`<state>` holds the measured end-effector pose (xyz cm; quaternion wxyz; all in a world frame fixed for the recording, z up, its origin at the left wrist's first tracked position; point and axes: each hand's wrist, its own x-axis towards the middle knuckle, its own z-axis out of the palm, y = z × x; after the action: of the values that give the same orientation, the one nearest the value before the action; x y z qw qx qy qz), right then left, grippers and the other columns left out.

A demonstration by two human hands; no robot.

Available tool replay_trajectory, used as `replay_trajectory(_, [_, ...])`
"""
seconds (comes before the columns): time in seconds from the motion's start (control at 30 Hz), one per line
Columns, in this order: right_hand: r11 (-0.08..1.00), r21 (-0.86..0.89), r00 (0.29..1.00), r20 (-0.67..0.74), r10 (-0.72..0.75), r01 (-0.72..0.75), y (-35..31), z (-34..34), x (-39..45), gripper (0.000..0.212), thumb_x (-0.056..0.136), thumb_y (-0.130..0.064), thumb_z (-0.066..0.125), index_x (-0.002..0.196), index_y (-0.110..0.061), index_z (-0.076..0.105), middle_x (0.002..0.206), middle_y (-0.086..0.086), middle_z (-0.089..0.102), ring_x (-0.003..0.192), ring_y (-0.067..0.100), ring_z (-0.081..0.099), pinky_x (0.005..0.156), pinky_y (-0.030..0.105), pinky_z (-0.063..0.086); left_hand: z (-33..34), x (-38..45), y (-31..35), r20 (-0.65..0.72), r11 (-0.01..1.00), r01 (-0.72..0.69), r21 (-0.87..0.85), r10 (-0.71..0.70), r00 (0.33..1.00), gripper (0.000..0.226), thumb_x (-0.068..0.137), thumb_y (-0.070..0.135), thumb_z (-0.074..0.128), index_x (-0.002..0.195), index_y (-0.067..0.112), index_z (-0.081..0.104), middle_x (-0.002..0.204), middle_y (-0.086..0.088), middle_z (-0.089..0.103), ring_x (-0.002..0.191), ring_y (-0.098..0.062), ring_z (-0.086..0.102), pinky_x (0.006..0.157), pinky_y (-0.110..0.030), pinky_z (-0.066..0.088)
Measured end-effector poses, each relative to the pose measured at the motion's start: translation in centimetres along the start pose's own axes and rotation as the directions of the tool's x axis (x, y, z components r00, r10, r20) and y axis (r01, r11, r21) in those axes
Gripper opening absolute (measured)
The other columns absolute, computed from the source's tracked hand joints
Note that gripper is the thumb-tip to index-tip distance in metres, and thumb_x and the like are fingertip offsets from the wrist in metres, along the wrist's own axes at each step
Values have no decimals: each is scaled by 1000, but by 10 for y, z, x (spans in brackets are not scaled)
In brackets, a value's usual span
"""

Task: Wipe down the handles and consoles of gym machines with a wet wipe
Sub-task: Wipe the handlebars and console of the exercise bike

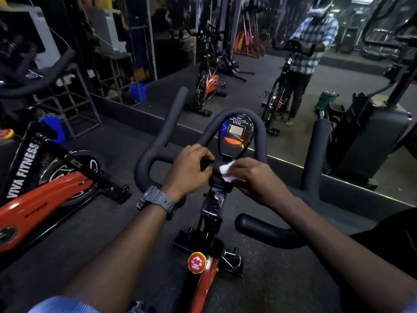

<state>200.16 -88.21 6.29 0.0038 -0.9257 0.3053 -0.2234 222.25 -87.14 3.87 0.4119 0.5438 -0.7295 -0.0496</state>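
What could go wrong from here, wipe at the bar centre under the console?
1. The wipe sits just below the lit console; wet strokes upward might push moisture into its screen.
2. The left hand grips the handlebar centre, so that patch may go unwiped.
3. The right hand holds the wipe bunched; little of it touches, so the horns may get skimped.

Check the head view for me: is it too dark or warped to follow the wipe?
Head view: dim gym, yet the white wipe under the right hand reads clearly; console screen glows with glare; wide-angle bending curves the edges; mirror reflections look soft.
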Motion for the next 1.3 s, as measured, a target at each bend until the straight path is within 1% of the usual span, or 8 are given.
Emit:
replay_trajectory(0.4, [997,-78,998,54,-15,19,-15,13,29,19,88,-29,54,96,-24,71,100,3,60,92,27,60,68,40,55,-12,-1,-1,-77,943,246,-225,-269,960,43,73,-14,49,104,9,68,105,-4,67,97,-17,64,90,-31,53])
replay_trajectory(0.53, [988,-139,996,45,78,-71,-48,37,81,14,73,-6,68,86,-9,71,87,13,61,81,35,62,61,35,54,-13,1,-2,-109,892,328,-312,-376,920,47,73,-11,44,111,5,66,109,-10,68,101,-24,65,94,-40,53])
replay_trajectory(0.67, [987,-122,976,204,-77,103,-38,22,81,14,73,-4,70,85,-12,70,87,9,63,82,31,64,66,36,54,-15,2,-3,-107,856,395,-334,-451,886,46,81,-14,45,118,5,64,114,-11,68,106,-23,64,98,-38,51])
replay_trajectory(0.8, [972,-225,997,22,77,-70,-40,32,104,18,78,-21,72,91,-9,70,86,10,60,79,33,63,63,37,52,-16,3,-8,-89,802,429,-416,-505,858,47,80,1,44,121,9,64,116,-8,69,108,-22,65,95,-35,53])
replay_trajectory(1.0, [982,-189,987,159,26,4,-39,24,104,11,81,-18,72,92,-16,72,89,5,62,84,27,66,67,36,52,-17,3,-12,-90,767,462,-444,-552,829,45,86,-9,43,122,6,64,116,-7,69,110,-21,64,94,-27,49])
replay_trajectory(1.1, [956,-278,994,24,109,-98,-39,26,122,15,81,-19,67,93,-10,69,89,10,61,84,33,65,64,39,51,-16,6,-14,-103,725,473,-501,-592,799,43,87,-5,45,124,7,64,119,-7,69,113,-22,63,102,-39,50])
replay_trajectory(1.2, [982,-180,993,110,-33,53,-66,50,113,20,72,0,70,91,-5,66,85,14,62,77,34,64,55,38,54,-19,3,-13,-128,655,475,-588,-654,745,45,83,8,41,120,10,66,116,-4,71,111,-21,65,102,-43,50])
replay_trajectory(1.3, [980,-198,975,220,22,22,-58,36,105,10,84,-11,67,94,-13,69,92,9,64,89,32,65,68,41,54,-19,1,-13,-138,626,456,-633,-670,729,43,86,14,40,118,13,67,115,-1,71,111,-19,64,101,-45,50])
